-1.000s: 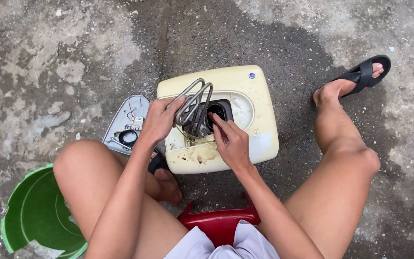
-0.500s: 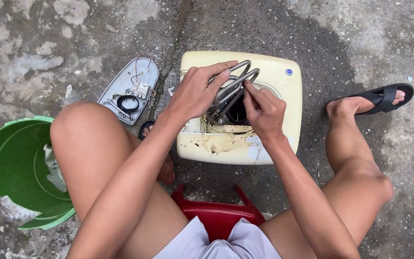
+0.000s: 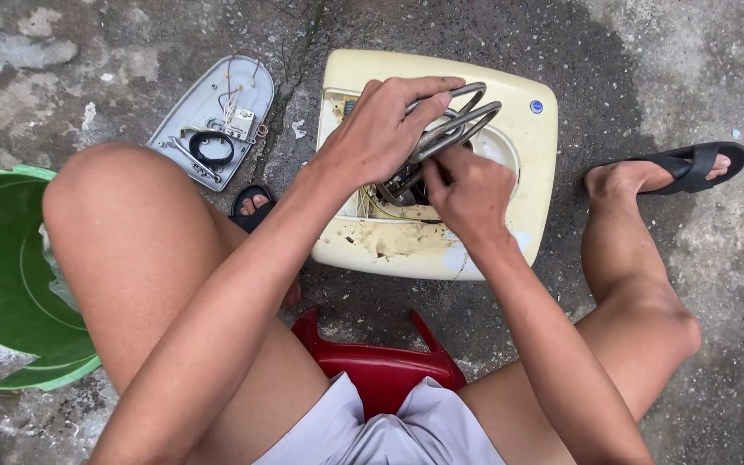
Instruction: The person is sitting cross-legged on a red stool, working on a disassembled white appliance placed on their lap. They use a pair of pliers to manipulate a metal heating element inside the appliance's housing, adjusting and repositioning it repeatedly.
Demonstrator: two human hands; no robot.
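- Left hand (image 3: 381, 133) clamped over the looped metal heating element (image 3: 458, 125), fingers curled round its upper bars, thumb side toward the near edge.
- Right hand (image 3: 467, 194) closed low on the same element, just beside the left hand, fingertips pinched at the base where the loops meet the opening; exact thing pinched hidden behind the fingers.
- Heating element — grey, bent into several parallel loops — standing tilted out of a round opening in the cream-yellow water heater casing (image 3: 527, 198).
- Casing lying flat on the concrete ground (image 3: 441, 43), centre of the scene, between the knees; small blue round badge (image 3: 536, 107) on its far right corner; crusty pale residue on its near face.
- Grey oval cover plate (image 3: 174, 129) on the ground to the left of the casing, well apart from both hands, carrying a black ring gasket (image 3: 211, 148), thin wires and a small part.
- Green plastic bucket (image 3: 2, 275) at the left edge, beside the left knee.
- Red plastic stool (image 3: 381, 366) at the near side, under the seated person.
- Black sandal (image 3: 691, 165) on the right foot, far right — another black sandal (image 3: 251, 207) showing behind the left knee.
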